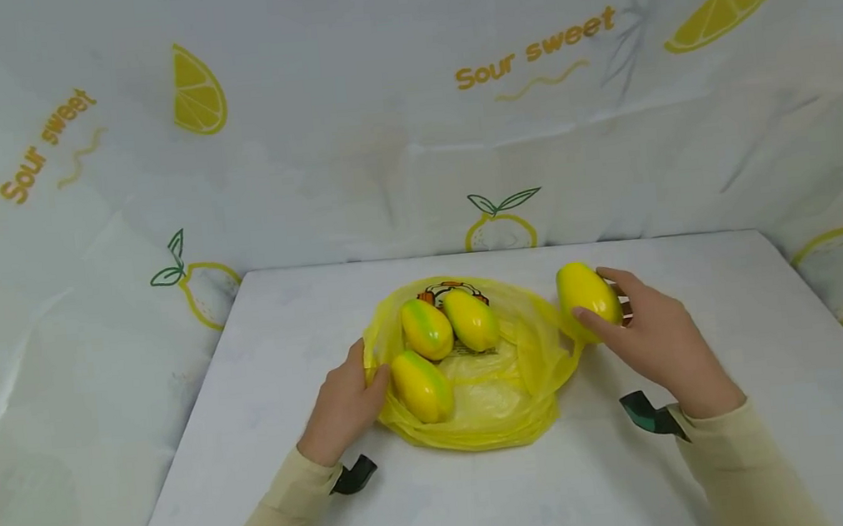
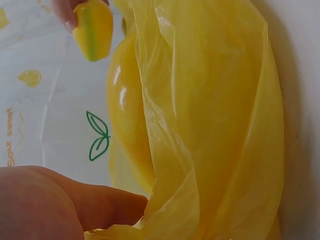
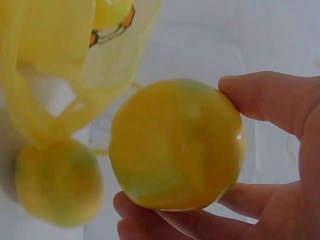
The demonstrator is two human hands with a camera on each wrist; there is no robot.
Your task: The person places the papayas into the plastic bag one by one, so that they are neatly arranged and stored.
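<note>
Fingers, head view: right hand (image 1: 658, 342) grips mango (image 1: 588, 294) between thumb and fingers, just right of yellow bag (image 1: 494, 407); left hand (image 1: 343, 403) pinches bag rim.
Mango axis: long axis tilted, running far-left to near-right.
Left wrist: thumb (image 2: 110, 207) pressed on bag film (image 2: 215, 125).
Right wrist: fingers curled round mango (image 3: 175, 145), blunt end facing camera.

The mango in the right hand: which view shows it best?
The right wrist view: the mango fills the frame, thumb above, fingers below. The head view shows it whole but small, beside the yellow bag. The left wrist view catches only its tip.
</note>
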